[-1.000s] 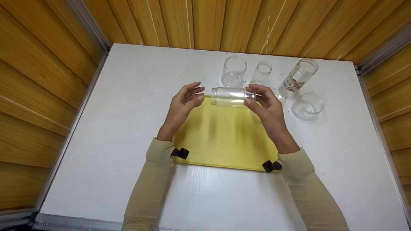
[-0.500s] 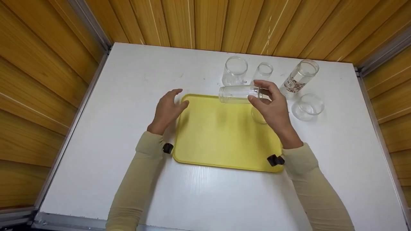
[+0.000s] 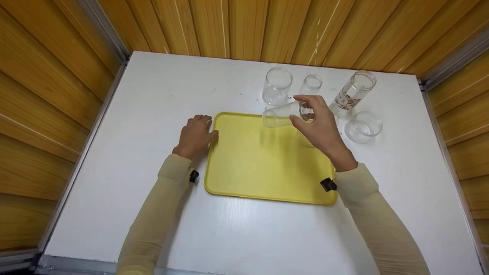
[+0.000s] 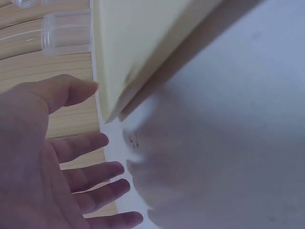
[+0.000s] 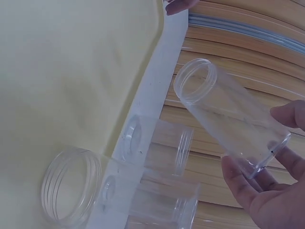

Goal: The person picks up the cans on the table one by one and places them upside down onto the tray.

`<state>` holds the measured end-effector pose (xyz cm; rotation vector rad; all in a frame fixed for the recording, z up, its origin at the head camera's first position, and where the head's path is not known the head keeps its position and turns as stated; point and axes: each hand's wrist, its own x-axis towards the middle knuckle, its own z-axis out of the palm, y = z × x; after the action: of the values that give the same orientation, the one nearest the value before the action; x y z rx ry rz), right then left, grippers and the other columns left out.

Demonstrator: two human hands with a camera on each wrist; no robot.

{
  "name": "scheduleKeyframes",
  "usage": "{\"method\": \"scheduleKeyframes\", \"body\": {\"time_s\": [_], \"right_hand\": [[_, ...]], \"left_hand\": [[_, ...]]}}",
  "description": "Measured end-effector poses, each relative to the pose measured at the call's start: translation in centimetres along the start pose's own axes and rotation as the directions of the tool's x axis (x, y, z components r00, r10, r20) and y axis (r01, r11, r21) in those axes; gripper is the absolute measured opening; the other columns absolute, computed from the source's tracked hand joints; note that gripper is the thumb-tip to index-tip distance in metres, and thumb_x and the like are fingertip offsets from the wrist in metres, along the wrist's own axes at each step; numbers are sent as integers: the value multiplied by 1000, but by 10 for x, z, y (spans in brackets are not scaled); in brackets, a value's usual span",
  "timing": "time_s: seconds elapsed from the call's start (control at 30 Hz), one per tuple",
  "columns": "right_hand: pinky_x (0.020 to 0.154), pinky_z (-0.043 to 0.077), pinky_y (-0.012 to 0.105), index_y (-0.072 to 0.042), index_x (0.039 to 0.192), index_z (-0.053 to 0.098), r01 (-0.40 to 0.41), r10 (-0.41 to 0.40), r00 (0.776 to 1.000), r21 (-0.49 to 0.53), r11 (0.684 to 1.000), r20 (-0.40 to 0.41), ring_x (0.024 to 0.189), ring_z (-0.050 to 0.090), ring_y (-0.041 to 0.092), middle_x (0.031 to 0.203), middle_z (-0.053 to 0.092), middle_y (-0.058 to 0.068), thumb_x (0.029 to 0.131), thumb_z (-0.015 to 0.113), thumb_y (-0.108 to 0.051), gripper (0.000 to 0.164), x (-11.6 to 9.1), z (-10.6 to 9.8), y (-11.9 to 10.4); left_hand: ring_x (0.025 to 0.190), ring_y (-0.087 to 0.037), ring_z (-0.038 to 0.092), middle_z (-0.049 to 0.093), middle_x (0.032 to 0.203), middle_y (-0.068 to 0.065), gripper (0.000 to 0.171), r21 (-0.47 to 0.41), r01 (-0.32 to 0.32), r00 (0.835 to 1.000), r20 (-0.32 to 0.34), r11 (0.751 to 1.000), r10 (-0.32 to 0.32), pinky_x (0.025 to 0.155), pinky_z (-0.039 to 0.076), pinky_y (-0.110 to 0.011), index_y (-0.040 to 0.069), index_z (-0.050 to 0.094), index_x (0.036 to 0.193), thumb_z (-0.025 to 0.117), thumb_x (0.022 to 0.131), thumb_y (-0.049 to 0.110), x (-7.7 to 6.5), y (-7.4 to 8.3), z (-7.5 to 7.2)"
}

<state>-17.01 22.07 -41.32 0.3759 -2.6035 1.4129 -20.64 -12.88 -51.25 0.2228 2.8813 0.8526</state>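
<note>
From the head I see the clear jar [image 3: 279,116] sideways over the far edge of the yellow tray [image 3: 263,164]; left wrist, the left hand [image 4: 38,152] spread, empty; right wrist, the right hand [image 5: 276,195] pinching the jar's base, where I'd want firm, gentle pressure.

Compared with one second ago: drew left hand [image 3: 193,135] away from mouth of clear, colourless cylindrical bottle [image 3: 280,115], across to upper left corner of yellow rectangular tray [image 3: 263,168]. Since half a second ago, lowered slightly in head view; contact with tray unclear. Carried beige fabric sleeve [image 3: 151,214] and small black clip [image 3: 194,176] off to tray's left, uncovering left edge. Tipped bottle in right hand [image 3: 321,126] from near level to a slant, bringing mouth lower than base in head view. Shifted bottle slightly rightward overall.
</note>
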Motion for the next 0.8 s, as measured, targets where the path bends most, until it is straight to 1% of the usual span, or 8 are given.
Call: {"method": "scheduleKeyframes", "body": {"time_s": [0.1, 0.2, 0.33, 0.5, 0.67, 0.8], "right_hand": [[95, 55, 47, -1, 140, 64, 37, -37, 999, -38, 999, 11, 120, 56, 30, 132, 56, 20, 94, 76, -3, 48, 3, 2, 0], [94, 54, 48, 1, 140, 64, 60, -58, 998, -73, 996, 24, 120, 56, 33, 134, 56, 21, 92, 77, -1, 49, 5, 4, -1], [95, 53, 46, 2, 140, 63, 65, -60, 997, -112, 992, 46, 121, 56, 32, 137, 56, 21, 92, 77, -1, 51, 8, 5, -4], [97, 50, 47, 1, 143, 62, 65, -50, 995, -172, 983, 91, 124, 56, 34, 140, 55, 22, 93, 77, -5, 52, 10, 6, -7], [104, 47, 51, -1, 145, 60, 66, -24, 987, -263, 963, 159, 128, 55, 36, 141, 52, 22, 95, 75, -8, 52, 13, 8, -9], [104, 47, 52, 0, 144, 59, 109, -39, 976, -323, 940, 216, 129, 54, 39, 138, 53, 24, 96, 74, -8, 51, 16, 11, -9]], "left_hand": [[134, -48, 52, 56, 146, -29, 51, 19, -6, 1000, -1, 1000, 6, 104, 49, -61, -6, 61, 142, 63, 100, 23, -1, -3, 2], [130, -47, 54, 57, 144, -28, 47, 57, -11, 1000, -6, 998, 11, 100, 51, -61, -5, 64, 138, 62, 100, 23, -2, -4, 5], [127, -45, 54, 56, 143, -26, 45, 107, -10, 1000, -7, 994, 10, 97, 51, -61, -3, 66, 136, 61, 101, 24, -3, -5, 8], [127, -44, 53, 55, 145, -25, 48, 135, -8, 1000, -17, 991, 11, 96, 51, -61, 0, 64, 141, 59, 101, 25, -4, -5, 11], [125, -43, 53, 55, 144, -24, 49, 148, -8, 1000, -21, 989, 11, 93, 52, -60, 2, 64, 143, 58, 101, 26, -4, -6, 13], [126, -43, 53, 55, 145, -24, 49, 148, -9, 1000, -23, 989, 12, 95, 51, -60, 3, 63, 144, 59, 101, 27, -4, -7, 14]]}}
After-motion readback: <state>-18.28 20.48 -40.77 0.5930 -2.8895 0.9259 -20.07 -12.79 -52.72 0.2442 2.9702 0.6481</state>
